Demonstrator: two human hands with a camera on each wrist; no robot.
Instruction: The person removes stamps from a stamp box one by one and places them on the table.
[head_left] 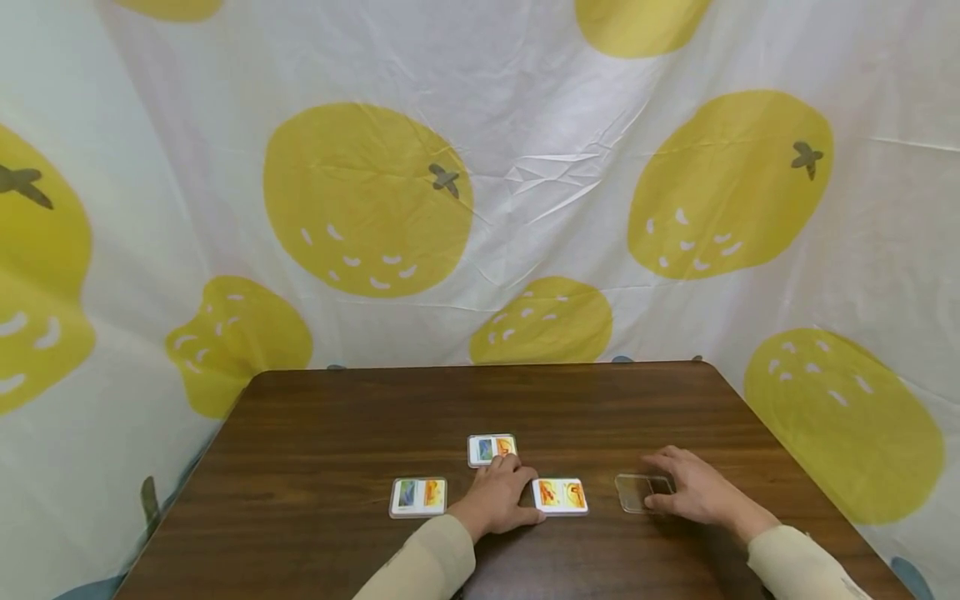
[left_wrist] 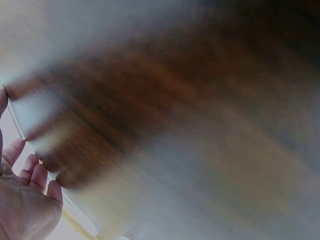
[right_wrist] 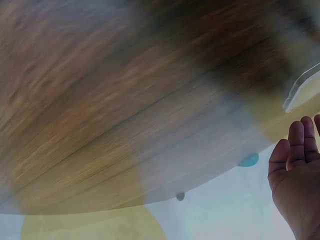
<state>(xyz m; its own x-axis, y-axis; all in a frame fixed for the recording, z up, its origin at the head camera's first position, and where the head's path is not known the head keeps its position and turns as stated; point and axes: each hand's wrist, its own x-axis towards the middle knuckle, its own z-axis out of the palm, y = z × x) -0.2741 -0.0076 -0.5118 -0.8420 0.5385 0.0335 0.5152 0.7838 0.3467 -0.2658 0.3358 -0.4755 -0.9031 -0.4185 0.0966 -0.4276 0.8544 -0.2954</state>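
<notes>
In the head view my left hand is at the left end of a small clear case with orange-and-yellow cards. Its thumb and index finger hold that case at the near and far edges. Its other fingertips reach to the front of a second card case, partly covering it. My right hand is over the right end of a see-through plastic lid, thumb and fingers spread apart around it. In the right wrist view a curved clear edge shows just beyond the fingers.
Left of my left hand lies another card case with a blue-green and an orange picture. All sit on a dark wood table. A white cloth with yellow fruit prints hangs behind the table's far edge.
</notes>
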